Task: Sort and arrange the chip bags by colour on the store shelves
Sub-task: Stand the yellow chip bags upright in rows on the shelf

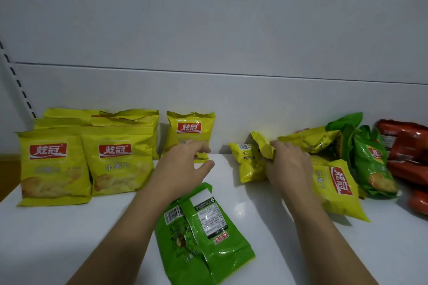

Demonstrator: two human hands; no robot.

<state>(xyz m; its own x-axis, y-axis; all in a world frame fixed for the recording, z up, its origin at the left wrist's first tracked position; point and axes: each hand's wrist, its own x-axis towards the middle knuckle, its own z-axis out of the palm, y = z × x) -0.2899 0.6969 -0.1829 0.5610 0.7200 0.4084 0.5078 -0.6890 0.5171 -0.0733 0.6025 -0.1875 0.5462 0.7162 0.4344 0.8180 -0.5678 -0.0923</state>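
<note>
Several yellow chip bags [85, 157] stand upright in rows at the shelf's left. One more yellow bag [190, 128] stands alone behind my left hand [185, 164], which hovers open just in front of it, holding nothing. My right hand [286, 164] grips a crumpled yellow bag [249, 162] lying back side up. A green bag [201, 233] lies back side up near the front, between my forearms. To the right lies a mixed pile: yellow bags [335, 187], green bags [370, 164] and red bags [407, 146].
The white shelf surface [58, 233] runs across the view, with a grey back panel [208, 90] behind the bags. A slotted upright [17, 81] stands at the far left. The red bags run off the right edge.
</note>
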